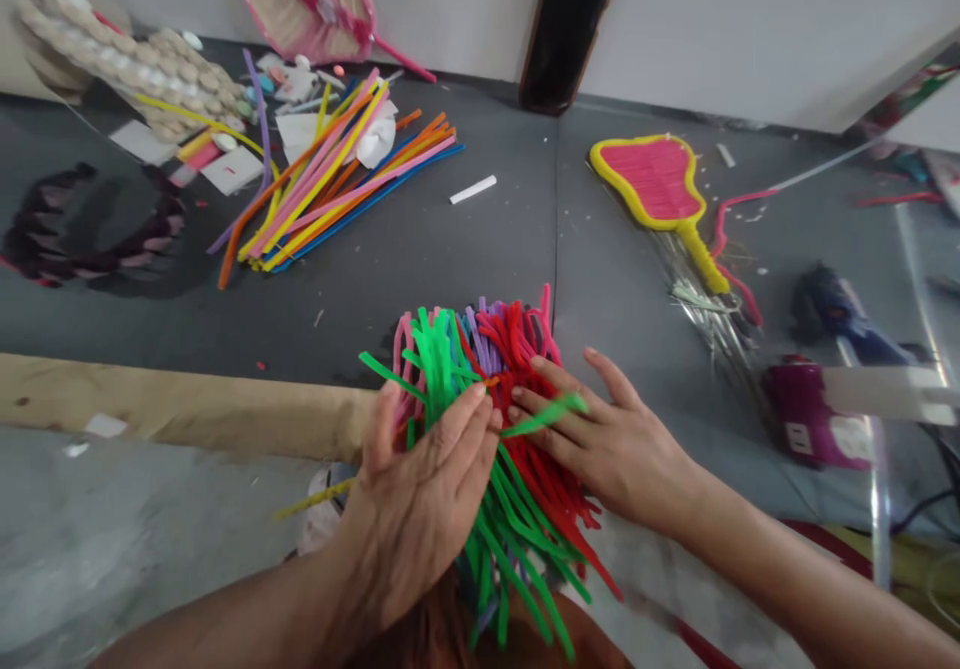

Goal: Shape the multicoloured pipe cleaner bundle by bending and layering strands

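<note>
At the table's near edge lies a big bunch of fuzzy pipe cleaners. Green pipe cleaners [437, 359] are on its left side and red pipe cleaners [536, 474] on its right, with purple, pink and blue ends at the back. My left hand [427, 479] rests flat on the green ones, fingers stretched out. Across the red ones lie the spread fingers of my right hand [615, 439], its thumb raised apart. A short green piece [551, 413] sticks out between the hands, over the right fingers. What is under both palms is hidden.
Loose coloured pipe cleaners [322, 189] lie at the back left, near a dark headband [90, 234]. A pink and yellow fan-shaped piece [652, 179] lies right of centre. Wire stems [712, 319], a blue glue gun [844, 309] and a magenta object [810, 419] are at the right.
</note>
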A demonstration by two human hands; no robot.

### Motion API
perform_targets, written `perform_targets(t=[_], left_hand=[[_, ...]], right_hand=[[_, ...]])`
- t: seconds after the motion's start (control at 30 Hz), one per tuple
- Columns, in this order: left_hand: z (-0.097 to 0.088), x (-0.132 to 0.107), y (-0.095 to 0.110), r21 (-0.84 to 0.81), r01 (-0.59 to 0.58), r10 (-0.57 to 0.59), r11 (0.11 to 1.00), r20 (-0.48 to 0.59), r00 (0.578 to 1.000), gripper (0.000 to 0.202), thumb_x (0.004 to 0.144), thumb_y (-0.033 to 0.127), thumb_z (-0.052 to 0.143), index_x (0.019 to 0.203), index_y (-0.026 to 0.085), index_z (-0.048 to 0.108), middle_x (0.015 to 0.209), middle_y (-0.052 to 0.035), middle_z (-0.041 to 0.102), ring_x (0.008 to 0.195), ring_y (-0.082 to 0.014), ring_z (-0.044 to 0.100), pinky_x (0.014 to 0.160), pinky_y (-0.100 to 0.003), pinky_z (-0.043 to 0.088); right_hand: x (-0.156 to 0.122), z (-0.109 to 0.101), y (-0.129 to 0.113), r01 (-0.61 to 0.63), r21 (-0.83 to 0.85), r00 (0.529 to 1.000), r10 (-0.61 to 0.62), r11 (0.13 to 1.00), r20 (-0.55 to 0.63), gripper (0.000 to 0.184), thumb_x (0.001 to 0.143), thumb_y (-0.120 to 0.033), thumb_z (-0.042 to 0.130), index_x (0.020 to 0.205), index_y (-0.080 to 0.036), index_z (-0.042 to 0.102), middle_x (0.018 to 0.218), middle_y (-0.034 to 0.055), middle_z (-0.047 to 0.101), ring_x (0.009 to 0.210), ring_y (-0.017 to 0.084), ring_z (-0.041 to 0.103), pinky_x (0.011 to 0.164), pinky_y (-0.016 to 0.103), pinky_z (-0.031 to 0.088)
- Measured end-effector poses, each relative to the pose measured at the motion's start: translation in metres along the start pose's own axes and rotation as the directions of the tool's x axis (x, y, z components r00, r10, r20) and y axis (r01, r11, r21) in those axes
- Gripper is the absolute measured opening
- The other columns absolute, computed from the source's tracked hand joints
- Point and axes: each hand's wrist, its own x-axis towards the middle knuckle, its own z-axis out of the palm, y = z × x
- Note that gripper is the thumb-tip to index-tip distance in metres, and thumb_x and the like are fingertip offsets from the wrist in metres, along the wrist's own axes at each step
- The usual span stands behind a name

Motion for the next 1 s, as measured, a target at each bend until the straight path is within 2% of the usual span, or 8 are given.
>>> perform_targets(t=[0.27,0.4,0.53,0.63,0.7,0.8,0.9,1.0], left_hand=[[0.025,-0.016,-0.001,-0.073,0.007,-0.006,0.997,0.014,1.000,0.047,0.099,0.053,0.043,0.134,0.026,0.059,0.150,-0.0045,0.051,0.143,-0.0247,0.041,0.121,-0.062,-0.012],[0.029,-0.017,0.000,-0.105,0.042,-0.039,0.994,0.032,0.999,0.044,0.098,0.052,0.048,0.131,0.027,0.062,0.151,-0.0034,0.050,0.145,-0.0254,0.037,0.123,-0.064,0.003],[0.030,-0.016,0.003,-0.111,0.046,-0.043,0.993,0.028,0.999,0.042,0.096,0.051,0.050,0.130,0.029,0.063,0.149,-0.0034,0.052,0.145,-0.0287,0.037,0.120,-0.067,0.018],[0.032,-0.016,0.005,-0.096,0.053,-0.050,0.994,0.030,0.998,0.041,0.100,0.047,0.043,0.130,0.026,0.063,0.149,-0.0021,0.052,0.143,-0.0235,0.041,0.123,-0.056,0.020],[0.036,-0.017,0.005,-0.091,0.045,-0.044,0.995,0.015,0.999,0.041,0.102,0.044,0.039,0.130,0.024,0.063,0.149,-0.0019,0.052,0.142,-0.0214,0.042,0.125,-0.053,0.017],[0.042,-0.019,0.005,-0.098,0.020,-0.026,0.995,-0.065,0.998,0.044,0.103,0.045,0.035,0.131,0.025,0.062,0.149,-0.0038,0.052,0.143,-0.0243,0.040,0.122,-0.065,0.001],[0.044,-0.020,0.005,-0.095,0.023,-0.032,0.995,-0.096,0.995,0.044,0.103,0.047,0.035,0.129,0.025,0.063,0.149,-0.0038,0.052,0.144,-0.0256,0.038,0.119,-0.068,-0.010],[0.041,-0.019,0.005,-0.105,0.021,-0.026,0.994,-0.048,0.998,0.044,0.102,0.047,0.036,0.130,0.025,0.063,0.149,-0.0026,0.052,0.144,-0.0241,0.038,0.124,-0.061,0.002]], right_hand=[[0.017,-0.022,0.007,0.007,0.184,0.999,-0.016,0.983,0.046,0.033,0.091,-0.014,0.051,0.117,-0.017,0.070,0.122,0.0077,0.073,0.126,0.024,0.060,0.110,0.045,0.045],[0.042,-0.040,0.024,-0.199,0.396,0.971,0.125,0.897,0.205,0.035,0.093,-0.013,0.045,0.112,-0.024,0.072,0.108,0.0025,0.077,0.100,0.016,0.072,0.086,0.029,0.057],[0.080,-0.036,0.030,-0.430,0.344,0.881,0.305,0.835,0.361,0.024,0.094,-0.023,0.050,0.100,-0.027,0.073,0.091,-0.0014,0.078,0.076,0.015,0.072,0.066,0.024,0.051],[0.109,-0.024,0.028,-0.495,0.170,0.791,0.362,0.852,0.493,0.023,0.091,-0.024,0.052,0.086,-0.026,0.074,0.083,-0.0014,0.076,0.072,0.015,0.068,0.060,0.024,0.042],[0.123,-0.019,0.024,-0.525,0.069,0.737,0.412,0.849,0.536,0.023,0.090,-0.030,0.053,0.081,-0.026,0.073,0.078,-0.0014,0.074,0.069,0.015,0.065,0.055,0.024,0.036],[0.134,-0.017,0.018,-0.578,-0.031,0.672,0.497,0.816,0.549,0.022,0.087,-0.036,0.054,0.079,-0.026,0.073,0.072,-0.0010,0.070,0.063,0.014,0.060,0.050,0.025,0.028],[0.135,-0.016,0.013,-0.625,-0.036,0.648,0.544,0.780,0.532,0.018,0.083,-0.031,0.055,0.076,-0.025,0.072,0.071,-0.0006,0.069,0.061,0.013,0.058,0.050,0.025,0.028],[0.128,-0.012,0.014,-0.682,0.088,0.661,0.560,0.726,0.499,0.013,0.079,-0.027,0.057,0.074,-0.023,0.069,0.068,-0.0019,0.068,0.059,0.012,0.057,0.052,0.024,0.033]])
